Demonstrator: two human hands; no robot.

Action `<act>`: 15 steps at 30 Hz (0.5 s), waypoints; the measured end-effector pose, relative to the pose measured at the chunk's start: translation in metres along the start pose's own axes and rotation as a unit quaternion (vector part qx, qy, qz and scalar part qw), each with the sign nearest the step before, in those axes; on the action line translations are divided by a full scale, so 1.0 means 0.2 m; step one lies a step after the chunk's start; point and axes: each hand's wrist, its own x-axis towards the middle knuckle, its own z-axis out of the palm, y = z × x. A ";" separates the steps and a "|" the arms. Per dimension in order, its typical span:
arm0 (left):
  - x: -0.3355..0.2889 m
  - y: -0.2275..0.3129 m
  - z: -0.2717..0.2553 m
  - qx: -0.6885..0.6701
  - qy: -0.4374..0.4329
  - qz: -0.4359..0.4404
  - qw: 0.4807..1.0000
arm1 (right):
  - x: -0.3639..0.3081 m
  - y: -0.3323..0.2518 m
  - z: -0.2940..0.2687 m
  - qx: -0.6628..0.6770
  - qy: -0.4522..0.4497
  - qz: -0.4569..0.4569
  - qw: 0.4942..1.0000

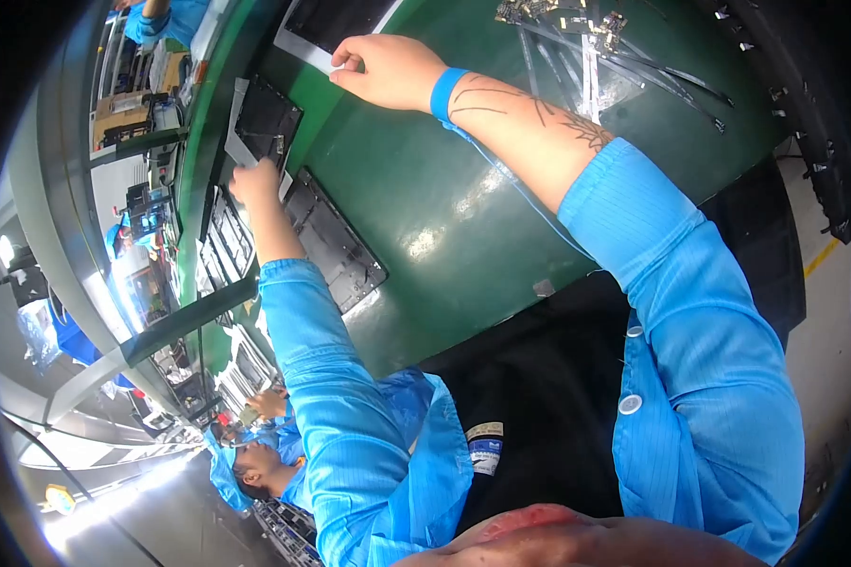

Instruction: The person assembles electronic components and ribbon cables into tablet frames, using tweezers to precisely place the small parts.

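Observation:
My right hand (pixel 392 72), with a blue wrist strap (pixel 447 94) on its wrist, is closed in a pinch at the corner of a whitish sheet (pixel 301 47). That sheet borders a flat black panel (pixel 336 21) at the far edge of view. Further left, the fingers of my left hand (pixel 256 180) are closed at the lower end of a pale grey strip (pixel 237 132). The strip lies along a black rectangular panel (pixel 269 123). Nearer to me, beside my left forearm, another dark flat panel (pixel 331 236) rests on the green bench top (pixel 435 198).
Small circuit boards with flat cables (pixel 586 38) lie at the far right of the bench. A rack of panels (pixel 225 241) stands left of my left arm. Along the line at left, a co-worker in a blue cap (pixel 227 470) sits, and another person's blue sleeve (pixel 175 21) shows.

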 end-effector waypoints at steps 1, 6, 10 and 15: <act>-0.06 0.07 -0.01 0.014 0.002 0.131 0.991 | 0.00 0.02 -0.01 0.005 -0.004 0.008 1.000; -0.44 0.53 -0.04 -0.110 0.021 0.556 0.823 | 0.04 0.03 -0.02 -0.011 0.014 -0.017 1.000; -0.58 0.78 -0.07 -0.009 -0.036 0.607 0.794 | -0.01 -0.16 -0.06 -0.179 0.082 0.011 0.980; -0.52 0.86 -0.02 0.073 0.046 0.620 0.779 | 0.05 -0.04 -0.09 0.097 0.087 -0.010 0.991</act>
